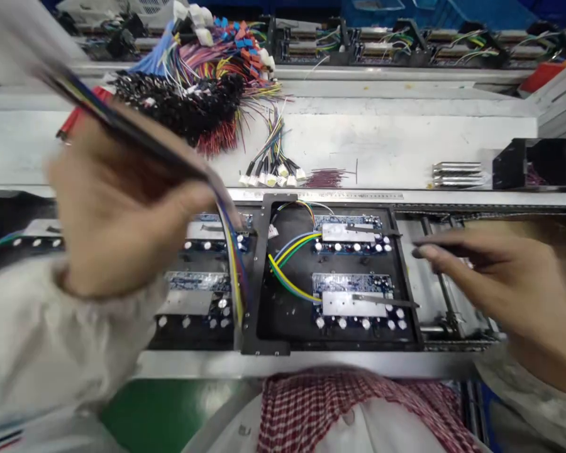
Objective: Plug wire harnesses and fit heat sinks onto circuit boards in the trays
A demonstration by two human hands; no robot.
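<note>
My left hand (122, 201), blurred by motion, is raised over the left part of the line, closed round a wire harness (155, 141). The harness has dark sleeving, and its loose yellow, white and blue wires hang down beside the black tray frame (263, 270). My right hand (495, 270) is at the right, past the tray's edge, thumb and finger pinched together. Something dark shows at its fingertips, too blurred to name. Between my hands lie an upper circuit board (351, 233) and a lower circuit board (356, 303), with yellow, green and blue wires at their left ends.
Behind the line, a large pile of wire harnesses (188, 94) lies on the white bench (405, 141). Nearer are white connectors (271, 179), dark red wires (325, 178), metal bars (457, 174) and a black box (532, 163). More circuit boards (193, 299) sit at left.
</note>
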